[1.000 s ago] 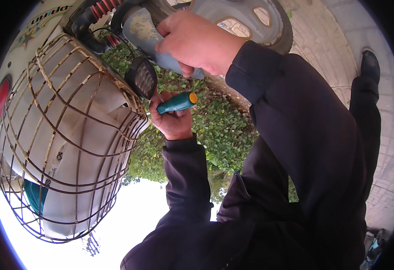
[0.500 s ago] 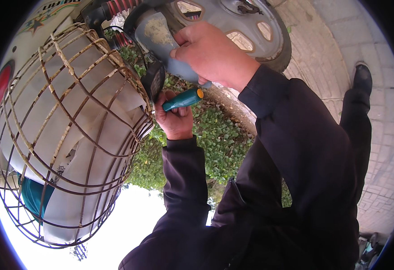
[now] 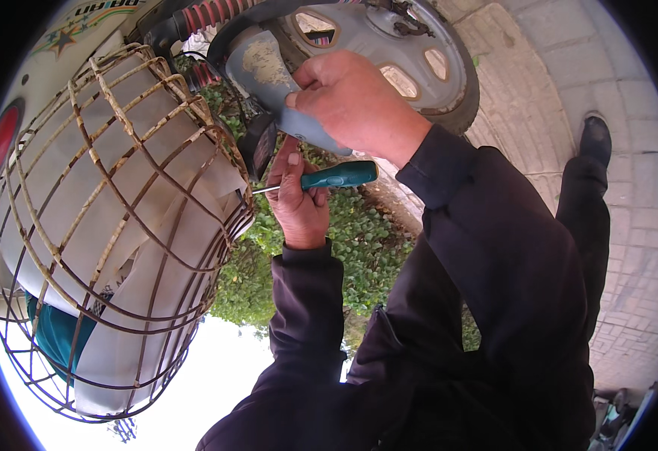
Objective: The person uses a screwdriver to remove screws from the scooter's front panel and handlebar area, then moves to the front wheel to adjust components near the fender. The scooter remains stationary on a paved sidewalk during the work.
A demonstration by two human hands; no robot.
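Observation:
A screwdriver with a teal handle (image 3: 341, 175) is held in my left hand (image 3: 301, 207), its fingers closed around the front of the handle. Its thin metal shaft points left toward the rim of the rusty wire basket (image 3: 122, 192). Just above, my right hand (image 3: 363, 105) grips the edge of a grey mudguard (image 3: 265, 75) with a worn, scraped patch. Thumb and forefinger lie on the guard's face; the other fingers are partly hidden. Between the guard and my left fingertips sits a small dark reflector-like piece (image 3: 257, 144).
Behind the guard is a wheel (image 3: 449, 64) with a grey rim and black tyre. A red-coiled shock absorber (image 3: 212, 13) stands at the top. Whitish sheeting (image 3: 66, 225) and a teal item (image 3: 60, 331) fill the basket. Green plants (image 3: 366, 248) grow below; paving (image 3: 637, 263) lies to the right.
My left hand has turned the screwdriver: its handle now lies nearly level, pointing right, and the shaft shows. My right hand keeps its grip on the mudguard.

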